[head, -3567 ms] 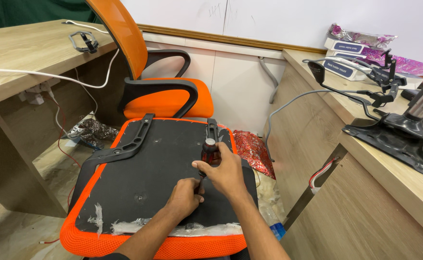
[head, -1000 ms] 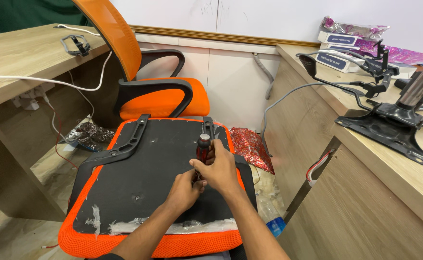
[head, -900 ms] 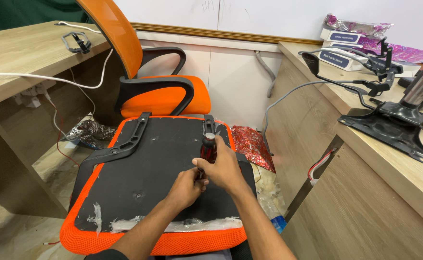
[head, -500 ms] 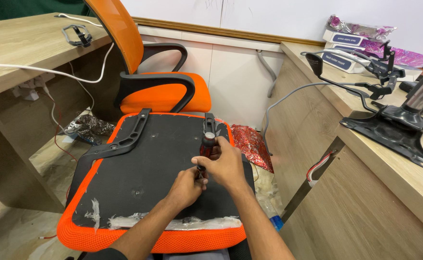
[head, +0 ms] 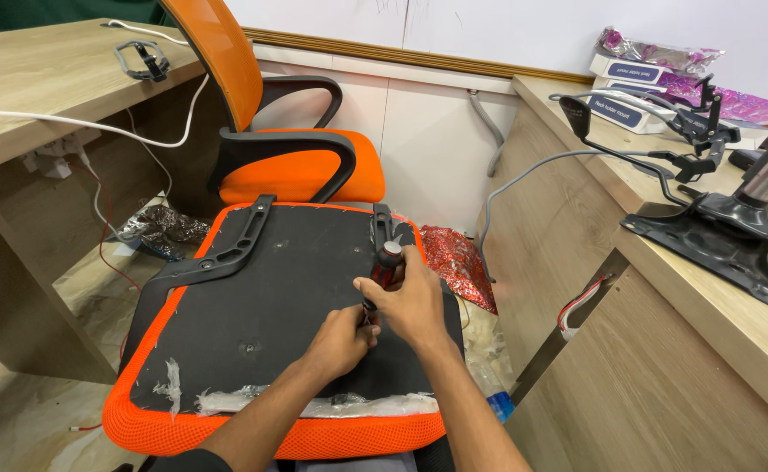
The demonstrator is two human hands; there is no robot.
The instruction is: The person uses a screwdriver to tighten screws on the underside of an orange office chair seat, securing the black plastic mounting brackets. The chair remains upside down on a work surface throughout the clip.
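Observation:
An upturned chair seat (head: 253, 297) lies in front of me, its black underside up and its orange mesh edge around it. My right hand (head: 412, 297) grips a screwdriver (head: 385, 265) with a dark red and black handle, held upright against the seat's right side. My left hand (head: 342, 339) pinches the screwdriver's lower shaft just beside the right hand. A black armrest bracket (head: 227, 247) lies along the seat's left edge, and a second bracket (head: 382, 225) runs behind the screwdriver.
An assembled orange office chair (head: 279, 149) stands behind the seat. Wooden desks flank me, the left one (head: 43, 87) with a white cable, the right one (head: 664, 262) bearing a black chair base mechanism (head: 725, 236) and boxes. Foil wrapping (head: 454, 262) lies on the floor.
The view has shifted slightly. Both hands stay on the screwdriver at the same spot on the seat's right side, with small turning adjustments.

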